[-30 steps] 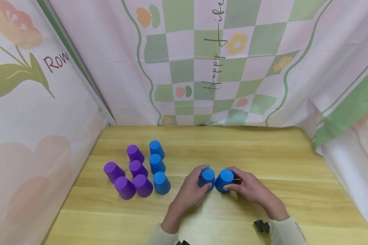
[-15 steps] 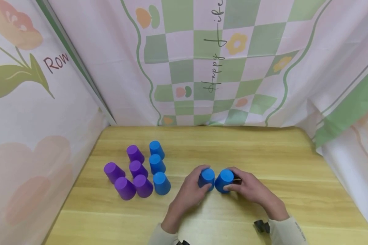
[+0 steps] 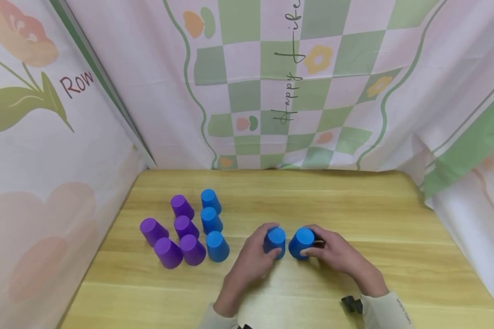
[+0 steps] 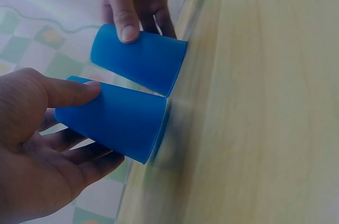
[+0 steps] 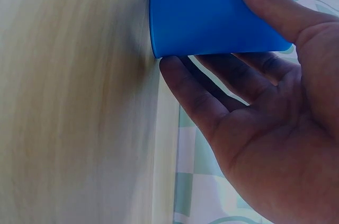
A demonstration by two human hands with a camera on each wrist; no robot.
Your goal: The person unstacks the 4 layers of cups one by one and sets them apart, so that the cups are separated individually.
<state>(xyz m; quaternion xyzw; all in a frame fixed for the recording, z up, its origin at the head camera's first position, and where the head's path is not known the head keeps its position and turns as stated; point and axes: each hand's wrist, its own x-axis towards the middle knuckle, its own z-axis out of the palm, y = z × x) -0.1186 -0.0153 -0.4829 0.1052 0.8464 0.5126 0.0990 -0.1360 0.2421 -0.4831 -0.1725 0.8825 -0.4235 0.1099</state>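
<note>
Two upside-down blue cups stand side by side near the middle of the table. My left hand (image 3: 255, 258) grips the left blue cup (image 3: 275, 244), thumb on its near side and fingers round the far side. In the left wrist view a shadowed gap shows under the rim of this cup (image 4: 114, 121), so it looks slightly raised. My right hand (image 3: 333, 251) holds the right blue cup (image 3: 300, 244) between thumb and fingers. The right wrist view shows that cup (image 5: 206, 17) with its rim at the tabletop. A narrow gap separates the two cups.
On the left of the wooden table (image 3: 374, 205) stand several upside-down purple cups (image 3: 192, 250) in a cluster. Beside them is a row of three blue cups (image 3: 217, 246). Printed curtains (image 3: 280, 91) close off the back and sides.
My left hand has shifted a little to the left with its blue cup, widening the gap between the two cups. My right hand and its cup have kept their place.
</note>
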